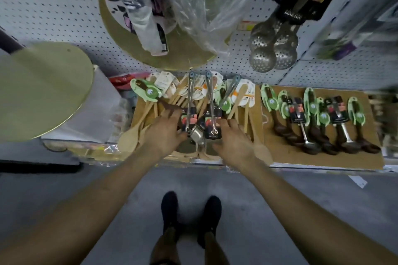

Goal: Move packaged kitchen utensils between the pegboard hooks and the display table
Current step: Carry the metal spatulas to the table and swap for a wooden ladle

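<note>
Steel utensils with black printed sleeves (195, 114) lie on a heap of packaged wooden spoons (150, 109) on the display table (267, 157). My left hand (165, 131) reaches onto the heap at their left side, with its fingers spread and touching the packs. To their right my right hand (233, 139) lies flat on the pile with straight fingers. Neither hand holds anything that I can see. On the pegboard (53, 6) above hang perforated steel skimmers (273, 49).
A second cardboard sheet (323, 159) on the right carries dark ladles with green cards (312, 122). Round gold boards (43, 90) and plastic-wrapped goods (193, 6) hang overhead. A grey floor and my two shoes (191, 217) are below the table edge.
</note>
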Tool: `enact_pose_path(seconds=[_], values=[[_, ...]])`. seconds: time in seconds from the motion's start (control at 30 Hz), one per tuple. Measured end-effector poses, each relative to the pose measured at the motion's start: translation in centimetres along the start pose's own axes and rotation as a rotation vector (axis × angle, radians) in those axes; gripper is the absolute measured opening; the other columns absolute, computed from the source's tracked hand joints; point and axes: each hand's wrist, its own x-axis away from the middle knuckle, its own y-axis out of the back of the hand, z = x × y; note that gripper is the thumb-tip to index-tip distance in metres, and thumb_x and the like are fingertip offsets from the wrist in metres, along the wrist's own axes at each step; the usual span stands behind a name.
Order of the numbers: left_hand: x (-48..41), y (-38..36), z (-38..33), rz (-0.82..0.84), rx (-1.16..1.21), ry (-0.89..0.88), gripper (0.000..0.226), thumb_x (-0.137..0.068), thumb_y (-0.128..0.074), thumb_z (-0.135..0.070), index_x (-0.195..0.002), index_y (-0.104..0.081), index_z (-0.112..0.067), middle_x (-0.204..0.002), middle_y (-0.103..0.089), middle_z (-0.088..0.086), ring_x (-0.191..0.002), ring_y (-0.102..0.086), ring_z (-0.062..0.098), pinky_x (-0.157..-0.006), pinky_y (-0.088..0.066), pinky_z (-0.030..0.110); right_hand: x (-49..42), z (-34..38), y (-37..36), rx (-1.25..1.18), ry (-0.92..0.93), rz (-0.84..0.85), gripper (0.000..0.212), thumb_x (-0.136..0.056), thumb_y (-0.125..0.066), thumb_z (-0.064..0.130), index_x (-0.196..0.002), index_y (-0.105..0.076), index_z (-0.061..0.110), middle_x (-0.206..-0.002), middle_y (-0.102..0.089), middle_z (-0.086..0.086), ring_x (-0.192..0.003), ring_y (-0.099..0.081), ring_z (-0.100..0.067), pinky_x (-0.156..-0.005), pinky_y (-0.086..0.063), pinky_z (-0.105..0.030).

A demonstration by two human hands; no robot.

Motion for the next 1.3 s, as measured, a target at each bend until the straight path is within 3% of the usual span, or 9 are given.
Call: enact_pose_path(seconds=[0.3, 0.43, 0.6, 0.73, 0.8, 0.9, 1.0, 1.13, 1.3], values=[[-11.6, -8.5, 4.6, 0.047, 0.036, -0.135, 0.071, -0.096, -0.074, -0.027, -0.159, -0.039, -0.027, -0.149, -0.049, 0.01, -0.128, -0.059, 0.032, -0.103, -0.053, 0.046, -12.1, -3.1, -7.0, -0.155, -0.024, -0.106, 0.074, -0.102, -0.071, 0.032, -0.163, -0.031, 0.021, -0.156, -0.041, -0.012, -0.146, -0.045, -0.032, -0.12, -0.043, -0.047], [-15.6, -11.5, 6.2, 0.018, 0.077, -0.175, 0.077, -0.095, -0.075, -0.024, -0.162, -0.036, -0.025, -0.15, -0.047, 0.016, -0.14, -0.045, 0.036, -0.119, -0.041, 0.048, -16.1, -3.8, -8.7, -0.158, 0.023, -0.119, 0.081, -0.1, -0.073, 0.024, -0.166, -0.027, 0.027, -0.165, -0.031, -0.015, -0.152, -0.037, -0.036, -0.124, -0.037, -0.048], [-18.2, -12.7, 7.0, 0.033, 0.071, -0.194, 0.072, -0.099, -0.07, -0.026, -0.163, -0.037, -0.027, -0.152, -0.044, 0.014, -0.146, -0.034, 0.037, -0.122, -0.032, 0.047, -18.9, -4.0, -9.7, -0.053, 0.068, -0.125, 0.075, -0.097, -0.072, 0.018, -0.162, -0.036, 0.024, -0.144, -0.045, -0.012, -0.137, -0.045, -0.031, -0.118, -0.045, -0.046], [-19.5, -12.5, 6.6, 0.034, 0.208, -0.171, 0.065, -0.099, -0.07, -0.014, -0.158, -0.044, -0.02, -0.147, -0.047, 0.012, -0.139, -0.043, 0.028, -0.117, -0.034, 0.031, -20.3, -3.9, -9.9, -0.088, 0.046, -0.191, 0.072, -0.096, -0.07, 0.007, -0.161, -0.042, 0.022, -0.134, -0.048, -0.01, -0.128, -0.051, -0.028, -0.113, -0.05, -0.045], [-20.0, -12.4, 6.5, 0.046, 0.312, -0.12, 0.065, -0.096, -0.073, -0.008, -0.155, -0.048, -0.02, -0.143, -0.049, 0.011, -0.134, -0.051, 0.027, -0.119, -0.039, 0.034, -21.0, -3.8, -9.6, -0.211, -0.001, -0.173, 0.076, -0.092, -0.068, -0.003, -0.159, -0.046, 0.023, -0.137, -0.048, -0.009, -0.122, -0.055, -0.022, -0.103, -0.054, -0.029], [-20.2, -12.4, 6.5, 0.034, 0.402, -0.071, 0.065, -0.093, -0.075, -0.005, -0.151, -0.052, -0.022, -0.138, -0.051, 0.008, -0.127, -0.058, 0.027, -0.114, -0.048, 0.044, -22.0, -4.1, -9.3, -0.411, -0.079, -0.15, 0.076, -0.083, -0.069, -0.015, -0.144, -0.056, 0.029, -0.128, -0.059, -0.013, -0.095, -0.066, -0.018, -0.054, -0.047, -0.007], [-19.8, -12.0, 6.2, 0.001, 0.528, -0.045, 0.056, -0.094, -0.072, 0.001, -0.143, -0.06, -0.024, -0.131, -0.054, 0.005, -0.115, -0.064, 0.02, -0.109, -0.053, 0.038, -21.8, -4.4, -8.4, -0.543, -0.112, -0.168, 0.075, -0.08, -0.074, -0.016, -0.133, -0.056, 0.034, -0.114, -0.062, -0.01, -0.079, -0.069, -0.02, -0.041, -0.044, -0.017], [-18.3, -11.6, 6.1, 0.014, 0.623, -0.054, 0.051, -0.094, -0.069, 0.007, -0.135, -0.065, -0.022, -0.121, -0.056, -0.004, -0.117, -0.061, 0.02, -0.11, -0.052, 0.041, -19.3, -4.9, -7.4, -0.717, -0.144, -0.164, 0.075, -0.083, -0.078, -0.016, -0.131, -0.054, 0.036, -0.108, -0.062, -0.002, -0.082, -0.072, -0.024, -0.062, -0.064, -0.05], [-15.1, -11.6, 6.5, 0.056, 0.635, -0.083, 0.061, -0.093, -0.068, 0.007, -0.138, -0.062, -0.034, -0.13, -0.062, -0.004, -0.111, -0.066, 0.016, -0.101, -0.059, 0.044, -14.4, -5.7, -7.5, -0.945, -0.137, -0.158, 0.061, -0.092, -0.074, -0.009, -0.128, -0.052, 0.035, -0.111, -0.065, 0.003, -0.094, -0.076, -0.019, -0.07, -0.068, -0.041]])
